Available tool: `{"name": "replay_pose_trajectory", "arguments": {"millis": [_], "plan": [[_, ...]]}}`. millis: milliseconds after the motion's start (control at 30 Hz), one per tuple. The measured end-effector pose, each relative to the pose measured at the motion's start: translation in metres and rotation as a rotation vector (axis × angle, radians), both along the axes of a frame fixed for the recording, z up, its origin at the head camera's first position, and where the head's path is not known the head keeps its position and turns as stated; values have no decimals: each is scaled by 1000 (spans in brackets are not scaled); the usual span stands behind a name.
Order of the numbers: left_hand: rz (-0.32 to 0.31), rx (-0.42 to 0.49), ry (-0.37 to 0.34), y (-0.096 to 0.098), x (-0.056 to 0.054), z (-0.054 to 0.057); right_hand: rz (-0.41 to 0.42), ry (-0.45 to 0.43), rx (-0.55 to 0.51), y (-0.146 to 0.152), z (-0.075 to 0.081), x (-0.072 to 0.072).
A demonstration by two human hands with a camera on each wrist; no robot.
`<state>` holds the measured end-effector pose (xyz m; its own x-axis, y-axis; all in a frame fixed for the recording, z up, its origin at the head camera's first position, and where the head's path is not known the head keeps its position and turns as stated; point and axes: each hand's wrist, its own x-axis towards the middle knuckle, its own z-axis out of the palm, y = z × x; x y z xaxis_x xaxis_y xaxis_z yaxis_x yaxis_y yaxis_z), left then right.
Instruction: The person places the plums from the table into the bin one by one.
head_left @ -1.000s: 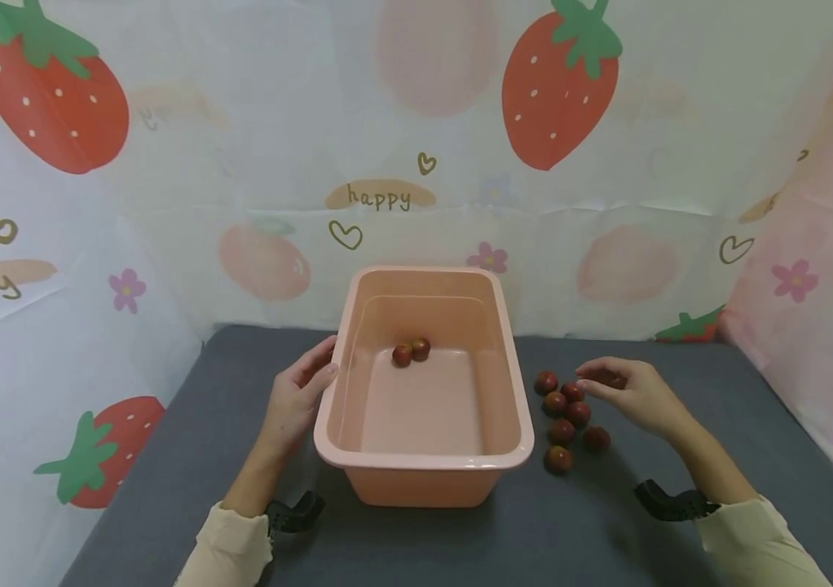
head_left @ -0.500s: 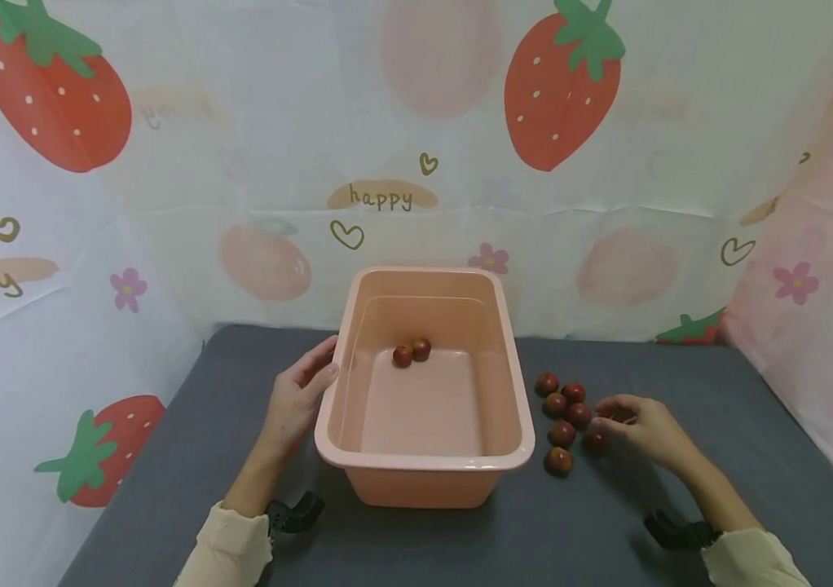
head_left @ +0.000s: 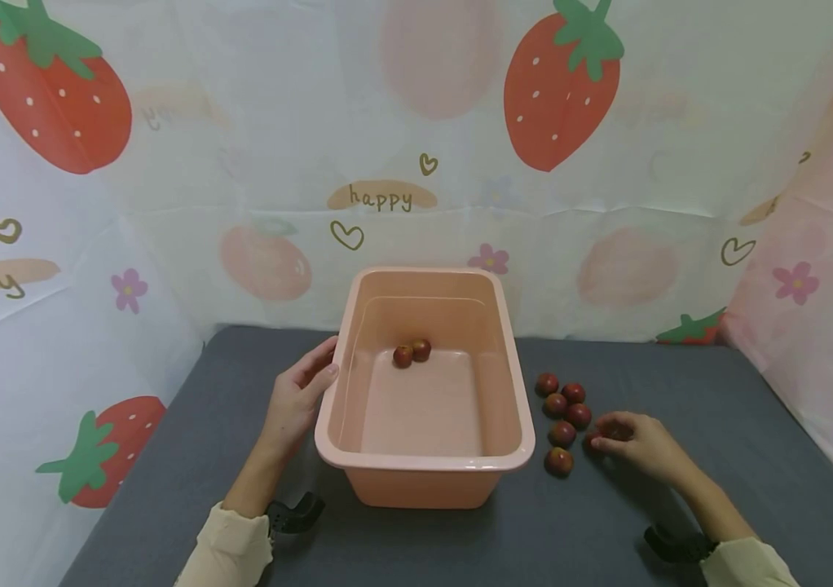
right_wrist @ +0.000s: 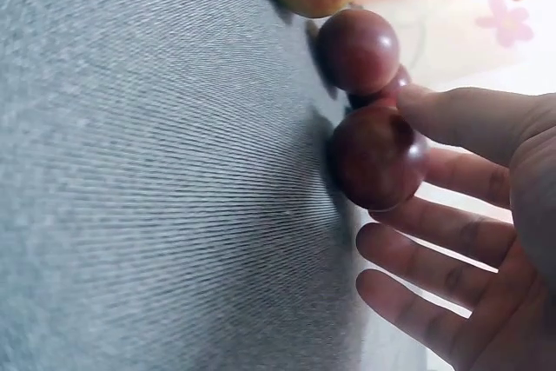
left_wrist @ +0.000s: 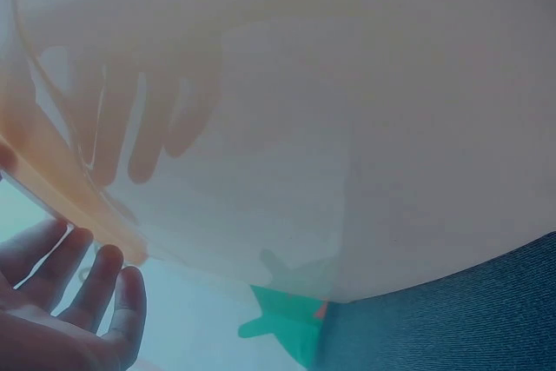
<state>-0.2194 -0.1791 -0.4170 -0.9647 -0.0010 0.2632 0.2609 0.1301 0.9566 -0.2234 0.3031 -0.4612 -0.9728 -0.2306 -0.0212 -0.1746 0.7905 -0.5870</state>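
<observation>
A pink plastic tub (head_left: 420, 462) stands in the middle of the table, with two dark red plums (head_left: 403, 356) at its far inner end. My left hand (head_left: 297, 399) holds the tub's left rim, thumb on top and fingers at the outer side; in the left wrist view the fingers (left_wrist: 109, 284) lie against the rim's edge. To the tub's right, my right hand (head_left: 644, 444) has thumb and fingers around the nearest plum (right_wrist: 378, 155), which sits on the table. Several more plums (head_left: 561, 433) lie loosely grouped between that hand and the tub.
A dark grey cloth (head_left: 548, 538) covers the table. Behind and at both sides hangs a pale curtain (head_left: 255, 147) printed with strawberries, close to the tub's far end. A black wrist strap mount (head_left: 295, 514) sits on each forearm.
My right hand has moved toward me from the far plums to the rightmost plum, and its fingers have closed around it. The left hand and the tub stay put.
</observation>
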Motion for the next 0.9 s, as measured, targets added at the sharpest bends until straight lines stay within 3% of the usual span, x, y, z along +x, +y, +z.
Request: {"name": "replay_pose_trajectory", "arguments": {"millis": [433,900], "plan": [[-7,-2,-8,0,-2,2,-4,-8,-1,0,-5,1],[-5,-84,-49,-5,0,12,-12,20,11,1,-7,2]]}}
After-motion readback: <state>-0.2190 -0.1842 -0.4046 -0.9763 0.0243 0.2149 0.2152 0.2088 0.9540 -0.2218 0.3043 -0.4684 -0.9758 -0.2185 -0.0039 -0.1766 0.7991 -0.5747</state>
